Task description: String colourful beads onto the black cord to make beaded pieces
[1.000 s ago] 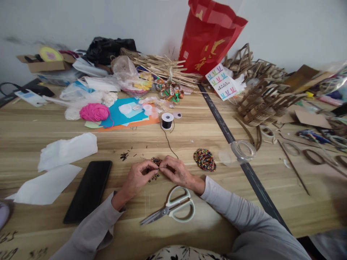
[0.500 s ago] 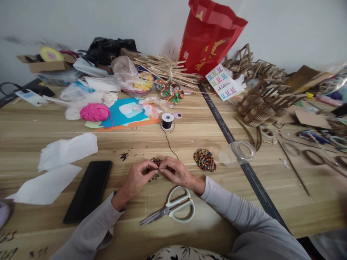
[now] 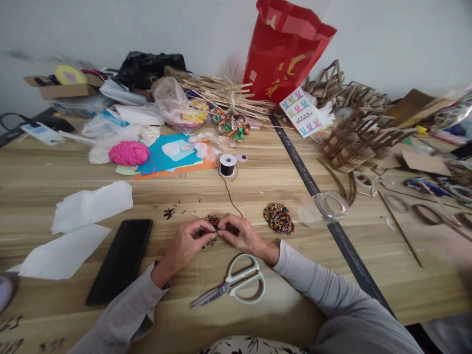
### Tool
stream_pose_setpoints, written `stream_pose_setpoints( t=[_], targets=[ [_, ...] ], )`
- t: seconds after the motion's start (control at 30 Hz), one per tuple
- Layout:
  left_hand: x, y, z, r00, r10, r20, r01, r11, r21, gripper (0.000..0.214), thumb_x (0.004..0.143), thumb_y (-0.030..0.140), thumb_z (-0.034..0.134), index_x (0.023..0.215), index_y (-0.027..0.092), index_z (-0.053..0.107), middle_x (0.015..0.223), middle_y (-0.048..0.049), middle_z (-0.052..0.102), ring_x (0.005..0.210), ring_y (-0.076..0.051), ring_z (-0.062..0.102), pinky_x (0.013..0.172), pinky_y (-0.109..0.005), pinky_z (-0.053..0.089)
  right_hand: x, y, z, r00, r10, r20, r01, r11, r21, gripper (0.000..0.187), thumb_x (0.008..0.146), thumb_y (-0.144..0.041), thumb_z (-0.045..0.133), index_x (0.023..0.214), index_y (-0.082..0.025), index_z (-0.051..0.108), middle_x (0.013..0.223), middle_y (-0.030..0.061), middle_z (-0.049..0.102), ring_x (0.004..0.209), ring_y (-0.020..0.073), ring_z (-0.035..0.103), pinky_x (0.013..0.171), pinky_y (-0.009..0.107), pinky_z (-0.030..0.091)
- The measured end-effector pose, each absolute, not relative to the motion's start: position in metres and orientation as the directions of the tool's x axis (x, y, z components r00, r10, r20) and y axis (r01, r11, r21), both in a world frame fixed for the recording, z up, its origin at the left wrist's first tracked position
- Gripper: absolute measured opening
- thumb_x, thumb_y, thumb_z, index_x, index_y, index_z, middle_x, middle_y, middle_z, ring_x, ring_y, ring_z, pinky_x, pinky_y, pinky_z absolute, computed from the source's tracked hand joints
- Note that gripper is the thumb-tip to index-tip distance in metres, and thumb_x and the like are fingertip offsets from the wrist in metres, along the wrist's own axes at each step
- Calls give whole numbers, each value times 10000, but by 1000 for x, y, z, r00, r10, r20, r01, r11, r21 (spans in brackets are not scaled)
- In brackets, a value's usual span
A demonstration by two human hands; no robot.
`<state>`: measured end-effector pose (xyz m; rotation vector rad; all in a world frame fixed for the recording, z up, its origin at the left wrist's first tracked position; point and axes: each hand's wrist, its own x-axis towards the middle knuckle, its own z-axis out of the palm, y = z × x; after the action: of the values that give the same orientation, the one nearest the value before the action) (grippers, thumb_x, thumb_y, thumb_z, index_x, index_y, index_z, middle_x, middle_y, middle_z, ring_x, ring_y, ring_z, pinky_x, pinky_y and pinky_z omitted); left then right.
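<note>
Over a small pile of dark and coloured beads [image 3: 211, 221], my left hand [image 3: 190, 240] and my right hand [image 3: 238, 233] meet at their fingertips. Thumb and forefinger of the left pinch a tiny dark piece that looks like a bead. My right hand is closed in a pinch too, with the black cord [image 3: 231, 200] running into it from behind; its end is hidden by the fingers. That cord comes from a white-rimmed spool [image 3: 227, 166] further back. Pale-handled scissors [image 3: 245, 280] lie just below the hands, blades pointing left. A coiled string of colourful beads [image 3: 279, 218] rests to the right.
Left of the hands lie a black phone [image 3: 121, 260], white paper [image 3: 92, 206] and short dark cord bits [image 3: 169, 213]. Pink yarn [image 3: 129, 153] and blue sheets [image 3: 165, 157] sit behind. A clear tape roll [image 3: 331, 205], small woven baskets [image 3: 350, 147] and a red bag [image 3: 285, 54] stand rightward.
The fingertips have shifted slightly, with my right hand's fingers turned a little against the left's. Everything else on the table stays in place.
</note>
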<state>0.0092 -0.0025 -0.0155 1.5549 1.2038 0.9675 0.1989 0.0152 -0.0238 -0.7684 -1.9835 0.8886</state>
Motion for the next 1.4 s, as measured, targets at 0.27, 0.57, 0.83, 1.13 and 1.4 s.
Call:
stream_pose_setpoints(
  t=[0.27,0.57,0.83,1.13,1.4],
  targets=[
    [7,-2,-19,187,982,41,237,-85,968,69,685,225,718,693,161,692,681,-25,697,646,-152,628,625,-239,489,198,16,-23,-498,753,430,127,554,-823,202,914,-311,548,835,-145,633,789,68,647,748,149,614,698,252,505],
    [7,-2,-14,155,987,48,273,-90,958,73,690,219,712,661,161,679,653,-18,701,623,-152,631,614,-237,493,198,14,-22,-496,768,404,183,548,-816,149,919,-259,529,906,-144,623,817,70,658,725,140,619,645,234,499],
    [4,-1,-15,264,960,88,297,-168,940,91,785,222,636,730,159,673,716,-30,686,679,-159,626,644,-248,485,198,15,-27,-542,710,449,178,619,-765,57,882,-204,561,916,-160,576,809,53,595,736,146,569,661,251,477],
    [5,-1,-8,299,943,148,298,-239,924,97,816,199,615,740,158,658,792,-59,689,786,-184,632,748,-284,492,199,15,-19,-524,680,512,269,703,-658,47,764,-213,561,764,-184,524,895,89,573,870,219,530,766,368,454],
    [6,-2,-7,308,936,169,298,-263,917,96,813,201,629,732,162,663,765,-54,694,772,-182,629,752,-288,485,203,17,-19,-454,787,418,251,563,-787,242,925,-291,416,735,-183,520,765,63,584,786,190,539,763,355,453]
  ],
)
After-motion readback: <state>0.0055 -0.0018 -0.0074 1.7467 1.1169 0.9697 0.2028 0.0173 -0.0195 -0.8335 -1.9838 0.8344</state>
